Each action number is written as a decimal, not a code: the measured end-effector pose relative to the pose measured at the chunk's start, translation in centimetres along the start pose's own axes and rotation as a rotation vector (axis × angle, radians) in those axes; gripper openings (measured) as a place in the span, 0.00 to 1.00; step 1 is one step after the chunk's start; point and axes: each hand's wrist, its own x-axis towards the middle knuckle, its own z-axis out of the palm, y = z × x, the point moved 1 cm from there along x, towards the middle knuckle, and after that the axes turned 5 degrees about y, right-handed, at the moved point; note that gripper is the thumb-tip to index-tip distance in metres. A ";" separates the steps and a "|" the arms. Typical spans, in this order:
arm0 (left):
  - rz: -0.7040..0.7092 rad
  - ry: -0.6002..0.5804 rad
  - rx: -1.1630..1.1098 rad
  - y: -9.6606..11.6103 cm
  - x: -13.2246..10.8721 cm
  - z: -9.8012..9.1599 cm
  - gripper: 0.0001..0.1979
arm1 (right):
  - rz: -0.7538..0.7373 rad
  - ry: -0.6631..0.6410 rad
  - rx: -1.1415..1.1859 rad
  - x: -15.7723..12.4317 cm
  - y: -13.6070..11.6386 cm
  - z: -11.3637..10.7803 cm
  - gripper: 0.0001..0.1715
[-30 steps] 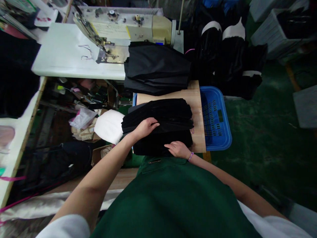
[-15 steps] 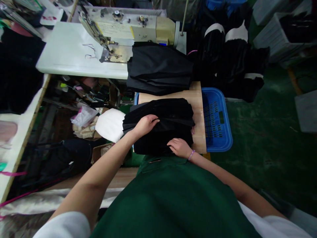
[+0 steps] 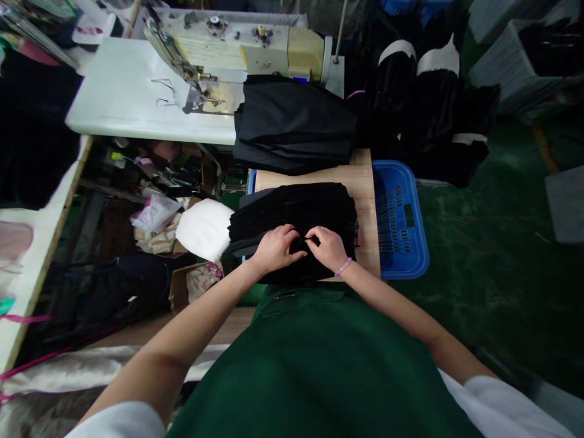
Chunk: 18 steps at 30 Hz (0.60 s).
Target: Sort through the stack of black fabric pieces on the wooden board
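Observation:
A pile of black fabric pieces lies on a light wooden board in front of the green apron. My left hand rests on the pile with thumb and fingers apart. Close beside it, my right hand pinches a bit of black fabric between thumb and fingertips. A white piece sticks out at the pile's left end. Beyond the pile, dark grey folded fabric hangs from the machine table onto the board.
A sewing machine stands on the white table. Under the board is a blue basket. Black bundles with white bands lie at back right, near a grey crate. A cardboard box sits at lower left.
My right hand has moved up and left over the pile to meet my left hand. My left hand has shifted slightly nearer my body, and its fingers have spread.

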 end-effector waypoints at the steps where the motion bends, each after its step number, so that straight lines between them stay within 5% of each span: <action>1: -0.041 0.012 0.085 0.3 0.0 0.2 0.14 | 0.006 0.009 -0.001 0.2 -0.1 0.0 0.04; 5: -0.116 -0.016 0.208 -0.2 0.2 1.0 0.11 | 0.005 0.043 -0.010 0.5 -0.3 -0.5 0.04; 9: -0.173 -0.020 -0.073 -3.2 0.8 0.3 0.17 | -0.008 0.085 -0.093 -1.3 0.1 -1.2 0.08; 14: -0.219 -0.078 -0.300 -5.8 1.6 -0.7 0.17 | -0.154 -0.440 -0.101 -6.0 1.3 1.0 0.08; 18: -0.145 -0.141 -0.255 -5.1 1.6 -0.8 0.17 | -0.089 -0.548 -0.133 -8.2 2.4 3.5 0.19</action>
